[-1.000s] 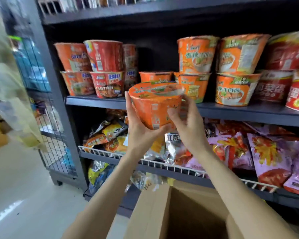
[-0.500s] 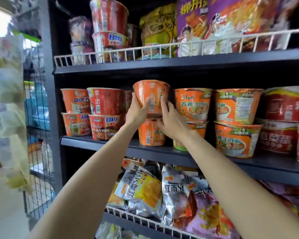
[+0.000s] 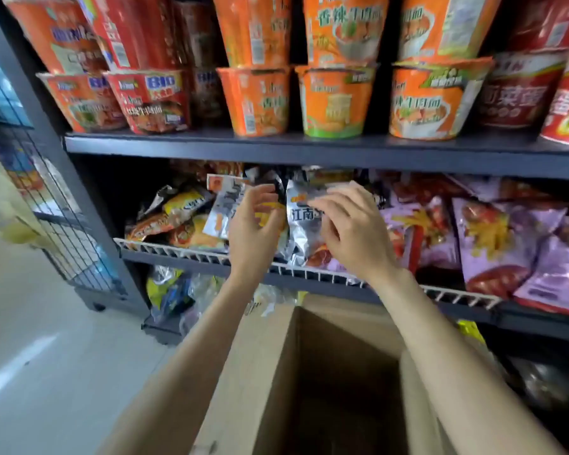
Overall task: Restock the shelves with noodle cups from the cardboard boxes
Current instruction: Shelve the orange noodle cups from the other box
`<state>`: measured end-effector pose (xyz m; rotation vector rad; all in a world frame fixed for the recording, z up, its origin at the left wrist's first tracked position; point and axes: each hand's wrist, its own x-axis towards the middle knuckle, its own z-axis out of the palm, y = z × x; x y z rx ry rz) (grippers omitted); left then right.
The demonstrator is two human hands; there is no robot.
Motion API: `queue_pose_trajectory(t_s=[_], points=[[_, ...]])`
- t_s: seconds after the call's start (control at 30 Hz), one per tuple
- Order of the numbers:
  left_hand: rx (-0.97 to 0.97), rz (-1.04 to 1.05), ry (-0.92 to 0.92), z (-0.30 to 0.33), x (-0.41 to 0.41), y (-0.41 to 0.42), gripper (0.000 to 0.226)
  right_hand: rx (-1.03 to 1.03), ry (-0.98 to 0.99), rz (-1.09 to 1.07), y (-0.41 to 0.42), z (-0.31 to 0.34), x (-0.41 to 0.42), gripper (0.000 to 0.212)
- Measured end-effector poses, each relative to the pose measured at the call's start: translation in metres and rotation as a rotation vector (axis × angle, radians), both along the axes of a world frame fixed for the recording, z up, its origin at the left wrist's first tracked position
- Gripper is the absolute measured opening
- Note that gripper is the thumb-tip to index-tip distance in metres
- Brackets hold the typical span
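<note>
I've got the dark shelving unit (image 3: 309, 149) filling most of the view, w/ the cardboard box (image 3: 266, 372) open at the bottom, right under my forearms; its inside is dark, can't tell what's in it. Upper shelf carries the noodle cups, stacked two high, side by side across the width: red "BIG" cups (image 3: 150, 100) at left, then an orange stack w/ lower cup (image 3: 255, 100) and another cup (image 3: 253, 27) standing on it, then an orange-green cup (image 3: 334, 101), a further orange cup (image 3: 431, 100), and dark red cups (image 3: 513, 90) at far right. Shelf below, behind a white wire rail (image 3: 178, 251), holds snack bags: purple bags (image 3: 496, 241) on the right, silver bags (image 3: 303, 224) in the middle, orange-yellow bags (image 3: 178, 218) on the left.

Left hand (image 3: 253, 231) and right hand (image 3: 352, 228) are both up in front of the silver bags, near each other, below the cup shelf. Both hold nothing: fingers loosely curved, palms facing inward, apart from the cups. Whether the fingertips touch the bags behind, I can't tell; some motion blur there. Pale floor (image 3: 40, 323) at left.
</note>
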<state>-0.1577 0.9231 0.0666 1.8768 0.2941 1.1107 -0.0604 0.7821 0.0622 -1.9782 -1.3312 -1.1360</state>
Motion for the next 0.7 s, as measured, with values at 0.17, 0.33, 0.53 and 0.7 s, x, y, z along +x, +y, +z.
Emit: queue_pose_trajectory(t_s=[0.17,0.33,0.53,0.7], points=[[0.105,-0.044,0.663,-0.126,-0.005,-0.030,0.051,-0.171,0.399,-0.095,-0.052,-0.123,-0.056,0.031],[0.366,0.060,1.113,-0.184,-0.011,-0.028,0.067,-0.294,0.599,-0.208,-0.083,-0.182,-0.087,0.028],[0.238,0.064,0.971,-0.178,-0.034,-0.039,0.024,-0.414,0.604,-0.261,-0.091,-0.185,-0.098,0.026],[0.127,0.081,0.768,-0.175,-0.084,-0.036,0.024,-0.839,0.695,-0.227,-0.071,-0.190,-0.111,0.037]])
